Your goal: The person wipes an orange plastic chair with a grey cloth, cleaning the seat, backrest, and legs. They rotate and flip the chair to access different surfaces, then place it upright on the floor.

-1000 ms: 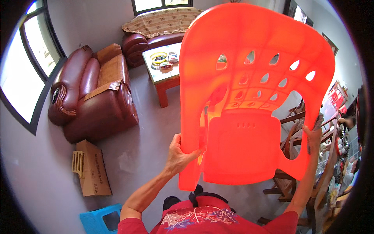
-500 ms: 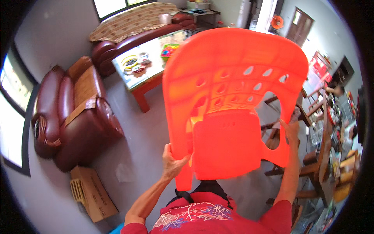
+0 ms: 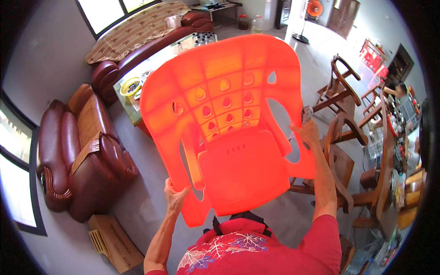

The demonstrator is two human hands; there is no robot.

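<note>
A red plastic armchair (image 3: 243, 172), its back pierced with drop-shaped holes, is held up in front of me with the seat facing me. My left hand (image 3: 176, 196) is closed on the lower left part of its frame, thumb on the near face. On the opposite side, my right hand (image 3: 308, 131) grips the frame by the armrest opening. A crumpled greyish cloth (image 3: 307, 113) shows at the fingers of this hand, pressed against the chair's edge. Most fingers of both hands are hidden behind the plastic.
Left stands a brown leather armchair (image 3: 87, 160), with a cardboard box (image 3: 117, 243) near it. A glass-topped table (image 3: 121, 89) and a covered sofa (image 3: 133, 34) lie beyond. Wooden chairs (image 3: 339, 87) and a cluttered long table (image 3: 382, 183) fill the right, where another person (image 3: 398, 94) appears.
The red chair has shifted left and tilted, its back leaning toward the left. Both hands moved left with it, still gripping. The view has turned somewhat to the right.
</note>
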